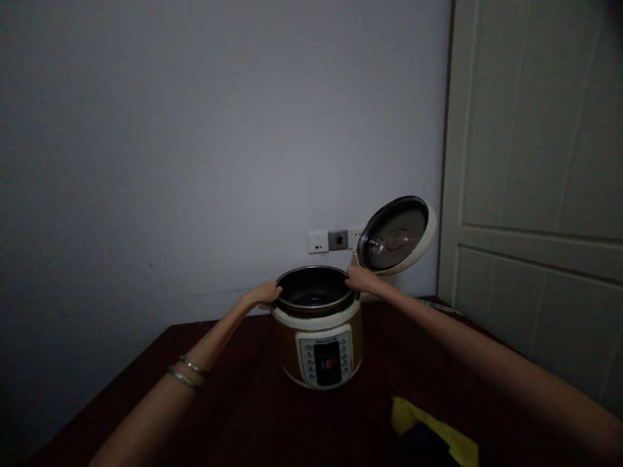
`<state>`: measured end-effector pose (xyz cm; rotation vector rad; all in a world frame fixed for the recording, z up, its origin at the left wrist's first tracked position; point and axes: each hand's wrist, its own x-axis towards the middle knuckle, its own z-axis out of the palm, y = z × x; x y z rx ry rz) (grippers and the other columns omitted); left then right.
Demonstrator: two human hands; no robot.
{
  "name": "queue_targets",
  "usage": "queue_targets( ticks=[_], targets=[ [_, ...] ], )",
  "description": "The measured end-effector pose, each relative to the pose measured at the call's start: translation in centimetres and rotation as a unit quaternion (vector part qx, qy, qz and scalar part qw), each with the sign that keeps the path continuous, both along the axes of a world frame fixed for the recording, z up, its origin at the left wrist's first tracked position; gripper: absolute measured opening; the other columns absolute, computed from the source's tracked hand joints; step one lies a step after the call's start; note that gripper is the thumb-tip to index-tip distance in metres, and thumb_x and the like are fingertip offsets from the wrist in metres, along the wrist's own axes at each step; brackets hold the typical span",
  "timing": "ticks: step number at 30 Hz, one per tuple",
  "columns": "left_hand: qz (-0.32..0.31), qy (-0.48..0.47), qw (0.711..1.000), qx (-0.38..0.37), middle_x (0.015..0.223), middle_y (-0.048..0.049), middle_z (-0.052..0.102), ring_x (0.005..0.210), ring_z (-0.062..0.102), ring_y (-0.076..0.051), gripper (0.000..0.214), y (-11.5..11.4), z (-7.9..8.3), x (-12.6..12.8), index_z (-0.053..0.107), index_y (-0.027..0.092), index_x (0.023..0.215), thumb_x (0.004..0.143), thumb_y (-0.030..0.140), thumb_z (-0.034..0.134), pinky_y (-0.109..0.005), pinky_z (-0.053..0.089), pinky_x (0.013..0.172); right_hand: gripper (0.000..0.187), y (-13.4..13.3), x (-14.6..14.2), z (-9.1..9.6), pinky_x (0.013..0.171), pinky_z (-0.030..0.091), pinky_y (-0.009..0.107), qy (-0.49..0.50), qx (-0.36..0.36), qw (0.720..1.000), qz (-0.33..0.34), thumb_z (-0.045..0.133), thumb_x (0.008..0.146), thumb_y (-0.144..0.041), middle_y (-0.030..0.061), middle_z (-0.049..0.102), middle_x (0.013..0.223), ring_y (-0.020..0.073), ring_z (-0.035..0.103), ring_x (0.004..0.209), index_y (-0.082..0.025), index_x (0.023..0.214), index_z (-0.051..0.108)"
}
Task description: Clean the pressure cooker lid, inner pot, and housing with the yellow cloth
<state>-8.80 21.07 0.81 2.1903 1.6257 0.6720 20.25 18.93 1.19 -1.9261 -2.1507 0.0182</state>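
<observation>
A white and gold-brown rice cooker (pixel 321 353) stands on a dark red table, its control panel facing me. Its lid (pixel 396 237) is swung up to the right, with the metal inner side showing. A dark inner pot (pixel 315 288) sits in the cooker, its rim raised a little above the body. My left hand (pixel 268 292) is closed on the rim at the left. On the right side, my right hand (pixel 361 279) grips the rim near the lid's hinge. The fingertips of both hands are partly hidden. Nothing shows inside the pot except its dark base.
A yellow cloth (pixel 433 428) with a dark part lies on the table (pixel 219 402) at the front right. Wall sockets (pixel 335 240) are behind the cooker. A pale panelled door (pixel 530 194) stands to the right, and a thin light-coloured item (pixel 440 305) lies by the back edge.
</observation>
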Motion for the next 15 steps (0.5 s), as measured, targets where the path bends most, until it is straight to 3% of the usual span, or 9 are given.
queue_targets(
  ticks=[7, 15],
  targets=[
    [0.019, 0.047, 0.999, -0.020, 0.041, -0.0003, 0.044, 0.063, 0.057, -0.021, 0.027, -0.4, -0.1, 0.3, 0.037, 0.023, 0.043, 0.068, 0.020, 0.047, -0.030, 0.042, 0.065, 0.031, -0.5, -0.3, 0.1, 0.079, 0.048, 0.031, 0.004, 0.000, 1.000, -0.004, 0.055, 0.077, -0.018, 0.0240, 0.064, 0.108, 0.0294, 0.063, 0.100, -0.006, 0.103, 0.066],
    [0.037, 0.015, 0.999, -0.017, 0.044, -0.0008, 0.047, 0.072, 0.060, -0.024, 0.024, -0.5, -0.8, 0.1, 0.041, 0.022, 0.046, 0.069, 0.022, 0.047, -0.036, 0.044, 0.076, 0.029, -2.3, -0.8, 0.7, 0.078, 0.048, 0.031, 0.012, 0.024, 1.000, -0.004, 0.053, 0.082, -0.025, 0.0231, 0.066, 0.104, 0.0286, 0.063, 0.097, -0.006, 0.099, 0.066]
  ],
)
